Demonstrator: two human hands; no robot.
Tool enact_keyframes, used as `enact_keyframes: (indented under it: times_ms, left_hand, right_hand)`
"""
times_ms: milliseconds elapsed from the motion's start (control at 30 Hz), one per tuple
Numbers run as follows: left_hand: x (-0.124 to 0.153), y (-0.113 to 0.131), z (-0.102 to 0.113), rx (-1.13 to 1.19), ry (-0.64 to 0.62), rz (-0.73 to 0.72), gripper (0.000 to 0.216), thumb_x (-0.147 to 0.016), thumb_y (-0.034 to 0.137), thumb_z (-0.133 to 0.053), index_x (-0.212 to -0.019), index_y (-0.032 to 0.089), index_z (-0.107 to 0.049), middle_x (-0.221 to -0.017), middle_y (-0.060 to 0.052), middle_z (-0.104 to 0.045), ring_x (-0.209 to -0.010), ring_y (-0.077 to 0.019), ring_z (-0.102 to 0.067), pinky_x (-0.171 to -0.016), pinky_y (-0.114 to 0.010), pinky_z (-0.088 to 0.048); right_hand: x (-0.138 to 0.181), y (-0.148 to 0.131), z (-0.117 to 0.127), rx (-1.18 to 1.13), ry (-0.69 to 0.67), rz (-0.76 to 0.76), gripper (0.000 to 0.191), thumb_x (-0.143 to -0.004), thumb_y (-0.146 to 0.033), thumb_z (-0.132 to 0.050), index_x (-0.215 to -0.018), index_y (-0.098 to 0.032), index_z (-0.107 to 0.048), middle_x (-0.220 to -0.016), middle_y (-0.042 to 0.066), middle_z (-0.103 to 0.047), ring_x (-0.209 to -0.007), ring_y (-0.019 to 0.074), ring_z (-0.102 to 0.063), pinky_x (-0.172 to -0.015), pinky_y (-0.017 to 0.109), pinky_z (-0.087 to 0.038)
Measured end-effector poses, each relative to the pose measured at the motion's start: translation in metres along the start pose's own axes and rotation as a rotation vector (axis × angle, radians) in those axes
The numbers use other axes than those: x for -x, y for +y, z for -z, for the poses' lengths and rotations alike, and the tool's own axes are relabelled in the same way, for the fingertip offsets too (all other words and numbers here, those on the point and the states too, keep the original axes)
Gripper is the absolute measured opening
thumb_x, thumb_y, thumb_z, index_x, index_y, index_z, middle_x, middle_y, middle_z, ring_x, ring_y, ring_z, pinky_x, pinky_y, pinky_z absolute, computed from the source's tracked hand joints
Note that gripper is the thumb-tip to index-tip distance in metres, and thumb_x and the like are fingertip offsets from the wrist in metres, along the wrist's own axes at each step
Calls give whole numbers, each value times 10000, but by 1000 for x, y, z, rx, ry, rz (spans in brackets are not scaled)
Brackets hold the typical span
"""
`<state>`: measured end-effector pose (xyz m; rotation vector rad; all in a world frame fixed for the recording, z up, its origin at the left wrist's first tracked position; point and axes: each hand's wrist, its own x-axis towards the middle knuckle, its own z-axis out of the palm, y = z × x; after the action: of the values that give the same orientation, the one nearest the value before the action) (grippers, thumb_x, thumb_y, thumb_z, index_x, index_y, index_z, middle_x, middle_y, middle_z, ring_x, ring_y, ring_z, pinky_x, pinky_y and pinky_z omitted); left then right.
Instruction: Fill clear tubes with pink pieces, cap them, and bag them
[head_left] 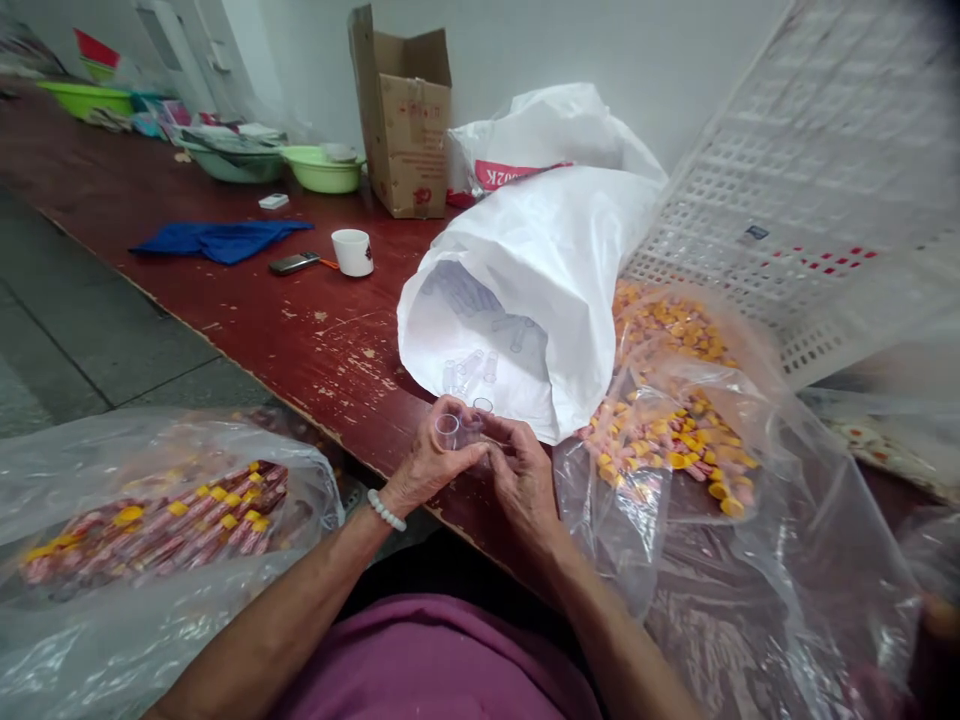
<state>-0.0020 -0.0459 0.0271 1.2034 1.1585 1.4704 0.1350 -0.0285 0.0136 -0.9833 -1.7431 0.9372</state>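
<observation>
My left hand, with a white bead bracelet at the wrist, is closed around a clear plastic tube whose round rim faces up. Fingers bent and touching the left ones, my right hand pinches at a second clear tube; which hand carries more of it is hard to see. Just beyond both hands lies the mouth of a white sack, with several loose clear tubes inside. To the right, a clear bag holds many pink pieces with yellow caps.
Below the table edge at left, another clear bag contains filled tubes with yellow caps. On the red table stand a white cup, a phone, a blue cloth, a carton and basins. A white crate leans at right.
</observation>
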Motion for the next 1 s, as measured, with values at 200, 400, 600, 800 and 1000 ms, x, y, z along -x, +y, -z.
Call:
enact_keyframes:
  times_ms: [200,400,600,800,1000]
  left_hand:
    - [-3,-10,-13,55,7,127,508,-565,141,-751,-1030,168,-547,-906,-32,-643,-854,-163,-619,-711,-251,-510]
    - [-3,-15,-22,158,-70,269,469,-552,192,-787,-980,154,-599,-821,-16,-645,-686,-142,-597,-487,-223,-512]
    - [-2,-12,-39,208,-129,286,464,-558,167,-784,-966,170,-564,-1014,-53,-663,-703,-131,-607,-504,-225,-525]
    - [0,-8,-45,170,-188,334,500,-543,136,-774,-989,159,-550,-826,-22,-669,-683,-128,-596,-554,-232,-519]
    - [4,-6,-50,95,-233,334,451,-510,100,-742,-927,125,-572,-795,-25,-653,-717,-137,-607,-633,-247,-493]
  right_hand:
    - [15,-20,22,311,28,179,384,-831,-124,-460,-1192,-220,-552,-1124,82,-583,-1046,167,-568,-913,308,-479]
    - [34,12,163,517,587,-66,214,-851,-245,-447,-1014,-185,-573,-986,77,-639,-907,178,-602,-833,358,-484]
    - [61,67,229,726,378,-212,191,-700,-214,-530,-837,-168,-655,-920,86,-667,-847,221,-604,-804,406,-471]
    - [48,66,200,908,-74,5,317,-798,-117,-452,-1028,-201,-655,-1094,91,-651,-1031,230,-554,-909,397,-407]
    - [53,66,214,785,271,-143,278,-797,-169,-471,-1054,-181,-577,-993,109,-615,-920,227,-567,-833,390,-462]
